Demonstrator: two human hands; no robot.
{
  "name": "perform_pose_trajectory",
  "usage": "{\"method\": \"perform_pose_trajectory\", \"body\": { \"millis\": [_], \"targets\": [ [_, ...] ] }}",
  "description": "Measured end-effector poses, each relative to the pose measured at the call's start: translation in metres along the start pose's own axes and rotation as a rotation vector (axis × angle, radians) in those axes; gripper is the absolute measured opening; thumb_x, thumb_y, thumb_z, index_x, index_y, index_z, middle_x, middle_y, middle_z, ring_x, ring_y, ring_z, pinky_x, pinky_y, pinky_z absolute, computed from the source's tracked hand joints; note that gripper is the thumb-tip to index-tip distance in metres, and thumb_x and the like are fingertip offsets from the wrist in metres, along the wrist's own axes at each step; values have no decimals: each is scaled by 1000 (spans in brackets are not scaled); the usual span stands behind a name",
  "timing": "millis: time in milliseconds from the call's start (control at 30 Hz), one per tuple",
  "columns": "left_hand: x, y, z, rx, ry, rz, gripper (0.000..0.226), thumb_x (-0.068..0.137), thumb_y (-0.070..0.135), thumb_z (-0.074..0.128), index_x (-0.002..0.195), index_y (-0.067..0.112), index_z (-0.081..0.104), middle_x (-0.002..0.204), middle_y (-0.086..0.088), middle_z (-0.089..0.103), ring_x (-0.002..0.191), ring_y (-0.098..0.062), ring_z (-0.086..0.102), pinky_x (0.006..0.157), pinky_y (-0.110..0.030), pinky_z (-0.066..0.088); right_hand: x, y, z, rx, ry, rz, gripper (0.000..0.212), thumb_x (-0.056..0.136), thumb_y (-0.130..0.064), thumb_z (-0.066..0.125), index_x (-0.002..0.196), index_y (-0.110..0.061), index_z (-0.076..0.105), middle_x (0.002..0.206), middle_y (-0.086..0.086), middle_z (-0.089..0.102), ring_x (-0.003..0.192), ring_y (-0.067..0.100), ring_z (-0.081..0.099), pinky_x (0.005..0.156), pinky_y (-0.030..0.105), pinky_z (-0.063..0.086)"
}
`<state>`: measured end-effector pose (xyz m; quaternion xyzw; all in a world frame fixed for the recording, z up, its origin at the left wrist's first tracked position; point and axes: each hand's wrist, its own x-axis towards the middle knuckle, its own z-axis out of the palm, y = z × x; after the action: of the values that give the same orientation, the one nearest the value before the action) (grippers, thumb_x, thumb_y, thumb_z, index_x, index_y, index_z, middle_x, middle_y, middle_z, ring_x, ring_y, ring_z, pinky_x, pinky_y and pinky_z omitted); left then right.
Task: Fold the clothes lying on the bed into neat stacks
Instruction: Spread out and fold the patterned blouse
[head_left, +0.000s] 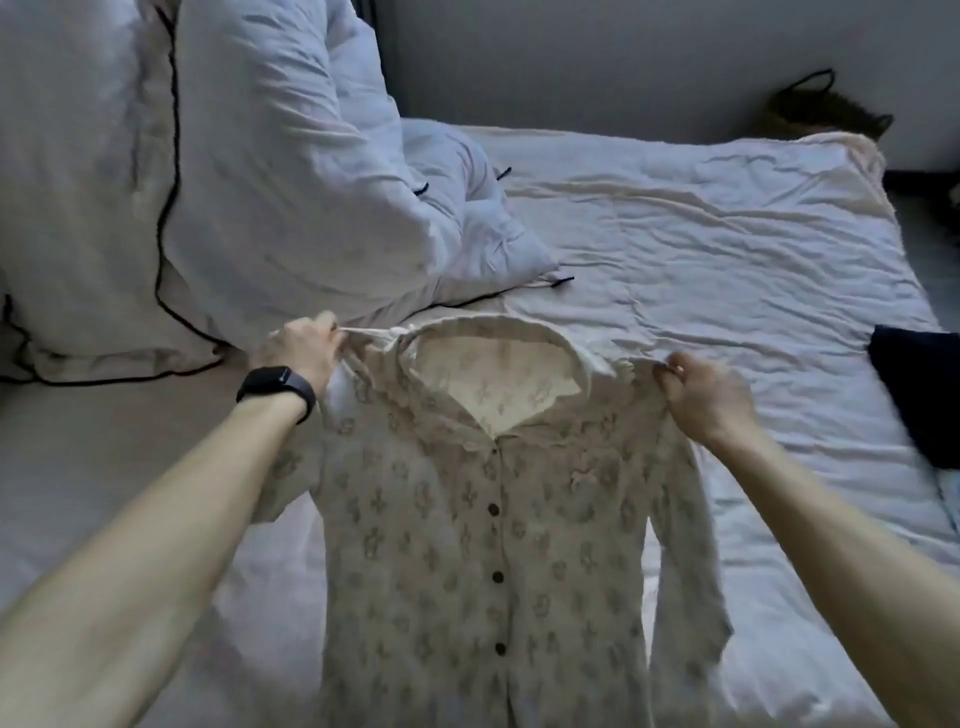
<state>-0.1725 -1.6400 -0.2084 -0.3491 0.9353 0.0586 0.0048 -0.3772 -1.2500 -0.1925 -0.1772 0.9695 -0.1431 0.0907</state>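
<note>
The buttoned shirt (467, 545) runs off the bottom edge, hem unseen, and its print is too blurred to name. A dark cloth (922, 389) is cut by the right edge, and the bed (727, 234) hides the lower part of a basket (826, 109) behind its far corner.

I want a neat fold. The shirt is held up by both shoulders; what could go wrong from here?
The left hand pinches only a thin edge of the shirt, so that grip may slip. The sleeve below the right hand hangs loose and might crumple underneath when laid down.
</note>
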Motion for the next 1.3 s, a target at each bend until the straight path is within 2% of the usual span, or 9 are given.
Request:
{"method": "perform_pose_trajectory", "body": {
  "millis": [100,267,500,667,800,933,1033,1167,1300],
  "targets": [
    [28,20,77,-33,-38,-45,39,99,29,50,137,23,47,142,-14,46,128,-36,43,104,-48,33,38,-6,74,-20,-246,47,59,98,-35,55,151,-16,39,157,16,38,140,36,41,112,44,34],
    [-80,42,205,-160,-287,-51,55,92,31,59,145,26,44,155,-7,36,138,-32,37,113,-48,30,-44,19,183,-11,-534,152,66,98,-33,60,153,-8,35,158,17,35,145,31,34,115,35,26],
    [-328,10,263,-372,-361,-785,72,84,42,71,145,23,39,155,-11,28,132,-42,40,107,-60,29,-226,81,235,123,-614,665,77,95,-43,64,153,-4,34,155,17,37,143,32,34,117,41,31],
    [-383,-25,262,-293,-456,-827,80,80,58,72,142,18,42,141,-19,50,118,-43,53,99,-55,41,-276,115,236,192,-633,872,79,88,-50,70,147,-5,42,144,15,52,129,36,52,102,42,45],
    [-379,-41,259,-398,-497,-811,51,89,50,67,123,12,58,117,-16,66,101,-38,62,80,-41,50,-294,137,239,430,-786,864,42,90,-43,71,117,-12,64,111,1,67,103,23,62,90,38,48],
    [-388,-43,248,-536,-399,-743,34,95,43,62,97,10,60,93,-9,64,83,-30,58,73,-37,47,-322,152,242,622,-540,774,22,95,-36,67,99,-16,73,77,0,66,72,20,61,69,39,50],
    [-403,-55,243,-759,-295,-838,24,96,33,64,94,9,59,91,-10,64,93,-36,63,79,-37,45,-345,161,235,756,-343,730,17,94,-34,69,91,-17,71,76,7,64,68,23,58,66,42,49],
    [-417,-70,232,-720,-273,-801,28,101,21,56,105,-4,65,100,-17,64,95,-28,57,80,-30,37,-373,166,225,850,-275,663,11,89,-29,77,93,-20,74,84,5,75,77,21,68,71,38,54],
    [-427,-86,243,-537,-334,-769,34,105,22,45,120,-4,63,118,-22,64,111,-40,57,86,-37,39,-395,171,242,752,-294,672,14,85,-34,80,87,-22,74,77,-1,75,76,19,69,71,37,52]
  ]
}}
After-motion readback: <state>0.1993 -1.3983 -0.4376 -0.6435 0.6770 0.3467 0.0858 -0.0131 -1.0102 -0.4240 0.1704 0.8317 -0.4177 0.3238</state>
